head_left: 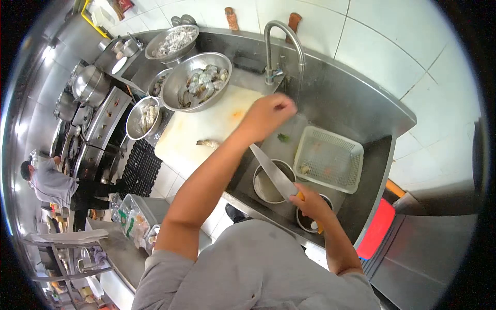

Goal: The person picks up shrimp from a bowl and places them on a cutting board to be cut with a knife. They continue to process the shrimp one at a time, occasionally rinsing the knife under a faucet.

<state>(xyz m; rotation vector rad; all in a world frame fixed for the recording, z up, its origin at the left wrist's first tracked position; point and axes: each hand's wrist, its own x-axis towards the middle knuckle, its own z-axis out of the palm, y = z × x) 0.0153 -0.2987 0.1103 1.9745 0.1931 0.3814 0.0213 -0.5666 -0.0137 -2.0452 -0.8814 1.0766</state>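
Note:
My right hand [312,202] grips the handle of a large kitchen knife [273,174], its broad blade pointing up and left over the sink. My left hand [268,118] is closed above the sink's left side, near the faucet; its curled fingers hide whatever may be in them. A single shrimp [207,143] lies on the white cutting board [181,135], left of my left forearm. On the board's far end stands a metal colander [223,61] of grey shrimp [204,81]. A smaller bowl [135,129] beside the board holds pale peeled shrimp [149,118].
In the sink are a white plastic basket [356,168], a round metal pot [257,183] and another container beneath my right hand. The curved faucet [268,51] rises behind. Another colander [150,51] stands at the back left. A co-worker [54,183] works by the stoves.

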